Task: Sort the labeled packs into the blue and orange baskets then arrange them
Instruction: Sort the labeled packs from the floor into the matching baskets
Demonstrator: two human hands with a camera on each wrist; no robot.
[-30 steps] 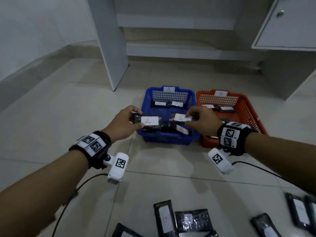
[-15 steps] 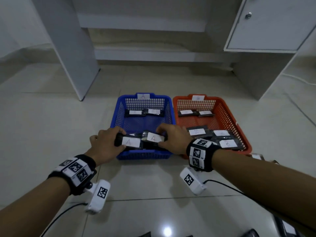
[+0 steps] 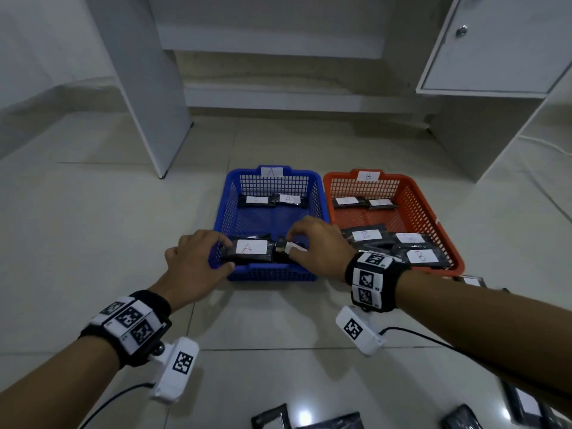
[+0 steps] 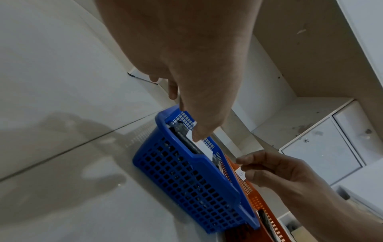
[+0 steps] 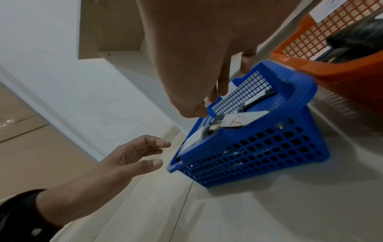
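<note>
A black pack with a red A label (image 3: pixel 250 247) lies at the near end of the blue basket (image 3: pixel 272 274), and a second A pack (image 5: pixel 234 121) lies right of it. My left hand (image 3: pixel 224 255) hovers at the first pack's left end; in the right wrist view its fingers (image 5: pixel 157 145) are spread and just clear of the basket. My right hand (image 3: pixel 291 249) arches over the second pack with loosely curved fingers, pinching nothing. Two more A packs (image 3: pixel 272 199) sit at the far end. The orange basket (image 3: pixel 433 212) holds several B packs (image 3: pixel 365 235).
Loose packs lie on the floor tiles at the bottom (image 3: pixel 309 422) and bottom right (image 3: pixel 523 404); another (image 3: pixel 470 281) lies beside the orange basket. A white desk panel (image 3: pixel 148 88) stands back left. A cabinet (image 3: pixel 495 41) stands back right.
Both hands came down with the two A packs into the near end of the blue basket and let them go. The head view swung so the baskets now sit centred.
</note>
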